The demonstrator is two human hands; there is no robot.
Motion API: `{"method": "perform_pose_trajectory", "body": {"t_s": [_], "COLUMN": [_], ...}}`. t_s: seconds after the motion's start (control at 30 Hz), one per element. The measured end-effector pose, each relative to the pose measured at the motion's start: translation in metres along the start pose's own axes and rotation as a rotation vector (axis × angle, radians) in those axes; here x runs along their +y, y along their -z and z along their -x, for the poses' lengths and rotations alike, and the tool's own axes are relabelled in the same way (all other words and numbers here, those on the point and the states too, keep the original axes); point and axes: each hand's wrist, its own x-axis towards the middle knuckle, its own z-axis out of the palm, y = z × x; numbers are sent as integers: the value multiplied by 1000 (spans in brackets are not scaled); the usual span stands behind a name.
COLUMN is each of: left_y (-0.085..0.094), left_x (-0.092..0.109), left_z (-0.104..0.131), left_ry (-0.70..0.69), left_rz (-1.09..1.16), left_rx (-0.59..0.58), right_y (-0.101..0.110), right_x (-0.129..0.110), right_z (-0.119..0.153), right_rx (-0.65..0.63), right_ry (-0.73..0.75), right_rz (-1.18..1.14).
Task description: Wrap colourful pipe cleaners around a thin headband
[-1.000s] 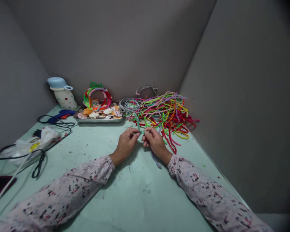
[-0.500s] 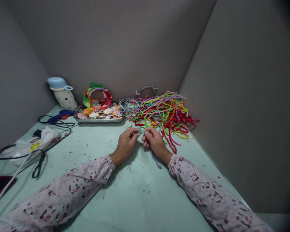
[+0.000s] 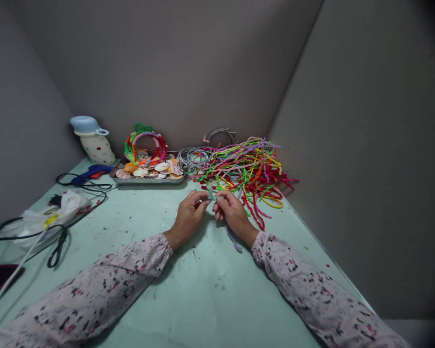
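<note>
My left hand [image 3: 190, 212] is closed in a pinch, with a small pale green piece [image 3: 210, 192] at its fingertips. Just to its right, my right hand [image 3: 232, 210] pinches the near end of the same piece, its other fingers curled in. The piece is too small to make out its kind, and the fingers partly cover it. Under my right hand lies a lilac pipe cleaner [image 3: 235, 240], partly hidden by the wrist. Beyond the hands spreads a heap of coloured pipe cleaners [image 3: 246, 164].
A metal tray [image 3: 148, 181] holds seashells and wrapped pipe-cleaner rings [image 3: 147, 145]. Coiled grey wire [image 3: 195, 157] sits beside it. At the left are a blue-lidded bottle [image 3: 96, 145], a blue-handled tool [image 3: 90, 174], black cables [image 3: 60, 246] and a plastic bag [image 3: 70, 205]. Walls enclose the back and right.
The pale green piece now stands more upright and shows higher between my fingertips. Both hands have stayed almost in place.
</note>
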Motion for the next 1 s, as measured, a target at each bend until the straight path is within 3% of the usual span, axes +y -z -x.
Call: {"method": "perform_pose_trajectory", "body": {"t_s": [1.0], "left_y": [2], "left_x": [-3], "left_z": [0], "left_ry": [-27], "left_rz": [-16], "left_rx": [8], "right_y": [0], "right_x": [0], "right_z": [0], "right_rx": [-1], "right_ry": [-14], "right_rz": [11]}}
